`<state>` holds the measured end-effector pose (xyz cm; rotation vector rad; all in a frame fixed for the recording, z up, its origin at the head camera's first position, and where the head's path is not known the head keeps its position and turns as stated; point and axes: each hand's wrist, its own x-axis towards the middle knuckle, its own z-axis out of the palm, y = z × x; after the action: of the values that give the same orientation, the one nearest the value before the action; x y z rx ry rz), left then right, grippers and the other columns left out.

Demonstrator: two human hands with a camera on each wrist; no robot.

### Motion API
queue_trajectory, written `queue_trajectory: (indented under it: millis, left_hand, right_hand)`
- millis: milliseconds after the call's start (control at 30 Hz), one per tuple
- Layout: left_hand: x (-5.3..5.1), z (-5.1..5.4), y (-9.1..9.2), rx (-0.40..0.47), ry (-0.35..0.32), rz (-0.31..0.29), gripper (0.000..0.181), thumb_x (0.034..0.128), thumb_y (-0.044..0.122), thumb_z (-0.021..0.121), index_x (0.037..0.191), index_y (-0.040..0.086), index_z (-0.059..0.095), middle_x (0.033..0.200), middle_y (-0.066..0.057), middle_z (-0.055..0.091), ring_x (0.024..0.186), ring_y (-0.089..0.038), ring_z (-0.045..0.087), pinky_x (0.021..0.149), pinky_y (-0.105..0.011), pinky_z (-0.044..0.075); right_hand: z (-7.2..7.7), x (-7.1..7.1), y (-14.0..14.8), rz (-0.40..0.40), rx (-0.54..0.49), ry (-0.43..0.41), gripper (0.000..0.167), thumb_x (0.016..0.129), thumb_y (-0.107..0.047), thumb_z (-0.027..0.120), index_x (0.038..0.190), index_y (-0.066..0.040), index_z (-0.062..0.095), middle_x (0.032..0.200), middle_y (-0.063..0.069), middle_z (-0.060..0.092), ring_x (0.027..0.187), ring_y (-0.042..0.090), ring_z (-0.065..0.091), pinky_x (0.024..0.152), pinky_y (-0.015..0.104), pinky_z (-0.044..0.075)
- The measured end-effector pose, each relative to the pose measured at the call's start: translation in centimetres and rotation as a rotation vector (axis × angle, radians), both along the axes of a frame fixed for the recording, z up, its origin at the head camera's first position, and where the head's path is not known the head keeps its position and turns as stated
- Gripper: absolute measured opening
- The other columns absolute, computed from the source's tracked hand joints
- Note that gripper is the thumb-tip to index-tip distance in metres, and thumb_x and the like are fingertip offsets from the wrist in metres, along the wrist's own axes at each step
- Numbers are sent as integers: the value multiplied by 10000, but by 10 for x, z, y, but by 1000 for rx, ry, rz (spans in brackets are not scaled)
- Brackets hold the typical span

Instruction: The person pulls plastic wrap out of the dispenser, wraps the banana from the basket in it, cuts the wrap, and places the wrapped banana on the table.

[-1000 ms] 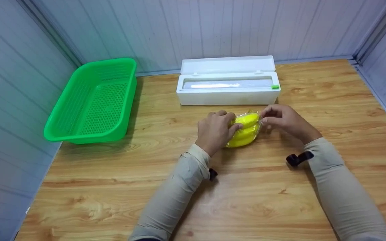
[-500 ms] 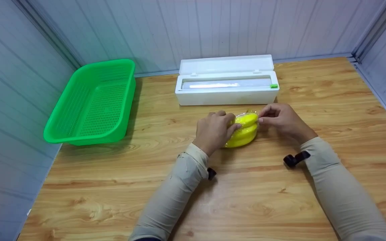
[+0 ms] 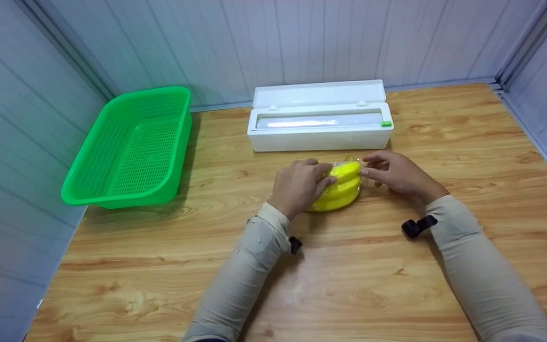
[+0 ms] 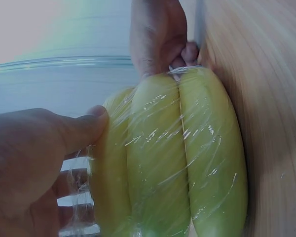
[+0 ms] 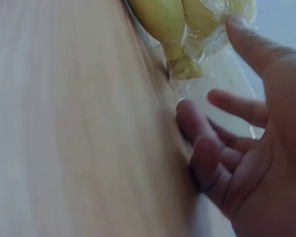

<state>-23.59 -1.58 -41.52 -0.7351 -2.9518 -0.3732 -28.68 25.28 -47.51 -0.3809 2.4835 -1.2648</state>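
Note:
A bunch of yellow bananas [image 3: 337,194] lies on the table in clear plastic wrap. My left hand [image 3: 298,185] grips its left side, thumb on top; in the left wrist view the thumb presses the wrapped bananas [image 4: 160,158] and the fingers reach behind, partly hidden by film. At the bunch's right end is my right hand [image 3: 397,175]. Its thumb [image 5: 251,47] touches the crinkled wrap in the right wrist view, while the other fingers are loosely bent and apart from it. The stem end [image 5: 185,68] shows under the film there.
A white cling film box [image 3: 321,140] with its lid raised stands behind the bananas; a green slider [image 3: 386,124] sits at its right. To the left is a green plastic basket [image 3: 171,183]. Panelled walls border the wooden table [image 3: 349,285].
Both hands and the bananas have shifted slightly left. My right fingers pinched at the wrap's right end earlier; now they have spread apart there.

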Motion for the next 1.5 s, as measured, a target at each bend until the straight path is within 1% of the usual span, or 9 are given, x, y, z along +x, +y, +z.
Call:
queue_trajectory:
  millis: [100,233,367,500,800,933,1167,1333,1500]
  left_hand:
    - [-2,0,-2,10,-1,-15,400,990,478,574,1279,232,700,1140,-16,698,952,-203,673,730,-356,558]
    - [-3,0,-3,18,-11,-32,393,985,467,588,1282,233,699,1158,-11,698,961,-191,670,741,-341,554]
    - [-4,1,-4,24,-21,-40,381,980,453,603,1281,242,700,1180,-1,698,991,-188,666,769,-345,550]
    - [-4,1,-6,40,-30,-45,369,979,438,612,1276,240,704,1190,4,699,1014,-187,662,816,-354,545]
    - [-6,0,-11,49,-25,-68,370,981,428,613,1282,233,703,1214,3,698,1030,-188,670,852,-358,543]
    - [-10,0,-16,68,-34,-85,370,977,417,621,1292,236,696,1230,12,694,1054,-176,667,887,-350,534]
    - [-17,-1,-25,82,-38,-104,368,975,394,630,1309,247,676,1277,10,677,1149,-180,632,980,-363,491]
    - [-19,-3,-28,91,-27,-109,360,983,392,623,1307,246,679,1281,6,675,1163,-184,624,987,-369,488]
    - [-20,-6,-29,103,5,-138,360,988,380,622,1313,234,678,1271,15,681,1149,-175,633,970,-355,496]
  right_hand:
    - [3,1,-1,24,57,-40,762,930,-650,554,1462,-109,491,1147,143,642,821,264,649,654,361,525]
    - [5,2,0,76,47,-122,803,955,-644,508,1548,-119,377,993,144,698,736,256,651,570,367,535]
    - [4,2,2,124,-77,-198,751,1010,-529,510,1580,-93,289,992,170,713,732,267,676,573,388,576]
    - [2,2,1,118,-250,-256,726,1018,-407,573,1568,-34,279,1150,212,673,839,285,706,678,408,601]
    - [-3,2,-2,77,-441,-238,751,988,-225,661,1563,12,239,1356,288,509,1054,348,667,875,430,561]
    - [-3,2,-5,60,-454,-225,741,977,-207,677,1552,14,265,1354,291,503,1060,326,666,893,424,553]
    - [-2,4,-11,23,-443,-204,644,954,-235,710,1438,80,425,1258,248,568,1023,284,670,884,400,559]
    - [-5,2,-9,2,-506,-207,446,1030,-168,583,1370,110,503,1159,226,654,982,268,691,857,395,569]
    - [-5,1,-10,-17,-474,-240,378,1072,-152,464,1358,91,510,1078,220,657,882,248,706,759,384,596]
